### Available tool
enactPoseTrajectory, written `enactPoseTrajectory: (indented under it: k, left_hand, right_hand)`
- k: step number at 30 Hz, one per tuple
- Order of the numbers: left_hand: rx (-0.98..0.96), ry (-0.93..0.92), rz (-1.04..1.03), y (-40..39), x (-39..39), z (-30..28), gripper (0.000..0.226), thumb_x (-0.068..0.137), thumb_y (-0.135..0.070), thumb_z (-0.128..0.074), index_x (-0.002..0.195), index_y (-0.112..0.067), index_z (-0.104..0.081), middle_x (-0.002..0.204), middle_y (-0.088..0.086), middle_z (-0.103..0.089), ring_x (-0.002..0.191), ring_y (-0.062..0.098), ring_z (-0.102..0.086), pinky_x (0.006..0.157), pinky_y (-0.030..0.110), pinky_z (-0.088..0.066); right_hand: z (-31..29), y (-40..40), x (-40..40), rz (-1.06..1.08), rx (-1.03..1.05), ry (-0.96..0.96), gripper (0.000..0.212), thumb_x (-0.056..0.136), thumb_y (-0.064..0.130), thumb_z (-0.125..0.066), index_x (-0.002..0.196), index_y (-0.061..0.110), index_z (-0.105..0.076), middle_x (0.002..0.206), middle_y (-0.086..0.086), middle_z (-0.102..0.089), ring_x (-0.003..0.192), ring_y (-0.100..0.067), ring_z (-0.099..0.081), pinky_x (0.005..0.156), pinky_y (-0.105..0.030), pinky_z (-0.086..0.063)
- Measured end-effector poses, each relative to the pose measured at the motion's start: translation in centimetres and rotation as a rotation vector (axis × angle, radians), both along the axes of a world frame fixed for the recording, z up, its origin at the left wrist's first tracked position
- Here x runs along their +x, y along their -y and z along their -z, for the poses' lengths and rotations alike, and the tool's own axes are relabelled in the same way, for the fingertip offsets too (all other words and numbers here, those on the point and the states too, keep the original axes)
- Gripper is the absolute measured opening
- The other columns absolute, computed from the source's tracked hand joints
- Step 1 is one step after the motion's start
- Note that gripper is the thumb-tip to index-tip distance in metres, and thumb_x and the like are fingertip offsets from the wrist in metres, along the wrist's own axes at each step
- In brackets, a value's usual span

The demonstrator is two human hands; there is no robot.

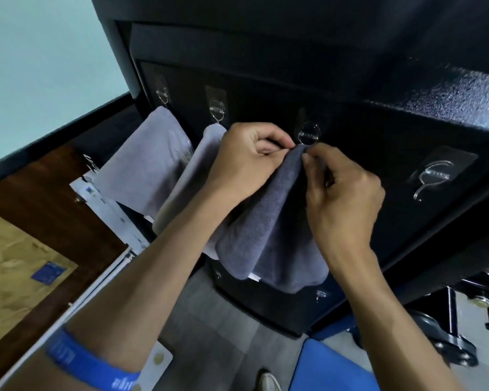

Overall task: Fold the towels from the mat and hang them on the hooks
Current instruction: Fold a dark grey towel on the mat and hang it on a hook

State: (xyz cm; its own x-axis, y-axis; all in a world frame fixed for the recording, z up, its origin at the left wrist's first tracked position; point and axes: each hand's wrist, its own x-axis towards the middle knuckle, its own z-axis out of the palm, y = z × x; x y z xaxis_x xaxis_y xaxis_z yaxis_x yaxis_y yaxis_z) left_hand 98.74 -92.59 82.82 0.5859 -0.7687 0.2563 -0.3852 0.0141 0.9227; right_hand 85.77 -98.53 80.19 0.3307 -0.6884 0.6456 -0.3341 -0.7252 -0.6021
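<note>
head view: only one camera here
dark grey fleece towel (277,221): top corner held up right at the third round metal hook (308,134) on the black cabinet front (364,153)
left hand (246,162): grip pinching the towel corner
right hand (342,187): grip pinching it too
nearby: two lighter grey towels (144,162) hanging to the left, free chrome hook (432,173) on the right

The top of the dark grey towel (277,221) is tucked between the left hand (246,162) and the right hand (342,190), so you cannot tell if it sits on the hook (308,134) at its 12 o'clock. The left arm hides part of the middle towel (189,176). A shoe (268,382) at 6 o'clock is cut off by the bottom edge.
</note>
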Motion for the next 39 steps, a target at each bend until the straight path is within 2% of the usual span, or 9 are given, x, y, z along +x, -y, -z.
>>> enactPoseTrajectory:
  k: [8, 13, 17, 21, 24, 27, 30, 34, 39]
  left_hand:
    - [0.063, -0.093, -0.009, -0.3, -0.8, 1.7, 0.019, 0.090, -0.006, -0.061, 0.087, -0.021, -0.072, 0.077, -0.002, -0.075, 0.072, 0.009, -0.071, 0.066, 0.022, -0.053]
    - [0.063, -0.200, 0.034, -2.0, -1.5, 3.4, 0.024, 0.097, -0.014, -0.054, 0.112, -0.025, -0.069, 0.105, -0.009, -0.073, 0.103, 0.003, -0.066, 0.091, 0.022, -0.052]
    - [0.034, -0.221, -0.166, -4.7, -2.4, 6.7, 0.023, 0.096, -0.013, -0.055, 0.105, -0.030, -0.069, 0.103, -0.015, -0.072, 0.101, -0.002, -0.064, 0.086, 0.016, -0.050]
    - [0.042, -0.277, -0.279, -9.2, -2.9, 12.5, 0.031, 0.095, -0.009, -0.055, 0.102, -0.036, -0.068, 0.109, -0.011, -0.070, 0.106, 0.009, -0.064, 0.089, 0.027, -0.049]
    - [0.143, -0.393, -0.311, -12.8, -3.2, 17.3, 0.041, 0.093, 0.004, -0.052, 0.099, -0.033, -0.066, 0.104, -0.005, -0.069, 0.102, 0.022, -0.064, 0.086, 0.030, -0.049]
    - [0.241, -0.395, -0.192, -16.0, -3.7, 20.6, 0.047, 0.088, 0.003, -0.058, 0.090, -0.042, -0.069, 0.097, 0.000, -0.070, 0.093, 0.019, -0.064, 0.082, 0.018, -0.048]
    - [0.329, -0.326, 0.058, -18.2, -4.2, 21.9, 0.033, 0.089, -0.004, -0.062, 0.101, -0.035, -0.066, 0.100, -0.003, -0.070, 0.093, 0.005, -0.064, 0.083, 0.009, -0.045]
    - [0.393, -0.226, 0.273, -19.1, -5.9, 22.6, 0.029, 0.088, -0.014, -0.064, 0.108, -0.035, -0.060, 0.104, -0.007, -0.067, 0.091, 0.000, -0.063, 0.077, 0.009, -0.046]
    - [0.485, -0.115, 0.565, -18.5, -12.2, 22.0, 0.035, 0.091, -0.015, -0.060, 0.122, -0.030, -0.059, 0.107, -0.016, -0.062, 0.098, -0.004, -0.060, 0.083, 0.018, -0.048]
  right_hand:
    - [2.4, -0.3, -1.0, 0.005, -0.018, -0.144, 0.045, 0.097, 0.034, -0.032, 0.134, 0.025, -0.056, 0.101, -0.003, -0.068, 0.086, -0.028, -0.063, 0.065, -0.044, -0.054]
    - [4.3, -0.5, -2.2, -0.075, -0.011, -0.174, 0.049, 0.095, 0.022, -0.044, 0.144, 0.026, -0.044, 0.103, -0.001, -0.060, 0.085, -0.023, -0.056, 0.063, -0.042, -0.052]
    - [6.1, -1.1, -3.2, -0.029, -0.030, -0.128, 0.044, 0.097, 0.018, -0.045, 0.141, 0.019, -0.050, 0.128, -0.006, -0.052, 0.101, -0.022, -0.052, 0.074, -0.033, -0.048]
    - [8.6, -3.2, -4.3, 0.042, 0.090, -0.083, 0.037, 0.093, 0.009, -0.056, 0.131, 0.011, -0.055, 0.136, -0.011, -0.042, 0.114, -0.023, -0.049, 0.085, -0.025, -0.040]
    - [11.6, -6.3, -5.4, 0.067, 0.161, -0.150, 0.041, 0.088, 0.005, -0.057, 0.128, 0.010, -0.053, 0.134, -0.008, -0.042, 0.112, -0.025, -0.050, 0.086, -0.029, -0.044]
    - [15.3, -10.5, -6.5, 0.105, 0.214, -0.242, 0.038, 0.087, 0.008, -0.050, 0.125, 0.011, -0.053, 0.128, -0.006, -0.046, 0.104, -0.026, -0.052, 0.087, -0.032, -0.044]
    - [19.2, -16.2, -8.1, 0.188, 0.412, -0.291, 0.041, 0.091, 0.016, -0.048, 0.132, 0.022, -0.047, 0.123, 0.003, -0.052, 0.103, -0.019, -0.055, 0.085, -0.031, -0.047]
    - [22.3, -24.7, -11.4, 0.330, 0.701, -0.296, 0.042, 0.093, 0.033, -0.052, 0.134, 0.028, -0.045, 0.125, 0.013, -0.055, 0.110, -0.012, -0.052, 0.092, -0.034, -0.046]
    - [24.3, -33.4, -16.5, 0.496, 0.942, -0.259, 0.069, 0.084, 0.066, -0.032, 0.140, 0.027, -0.043, 0.136, 0.015, -0.050, 0.118, -0.013, -0.049, 0.096, -0.030, -0.043]
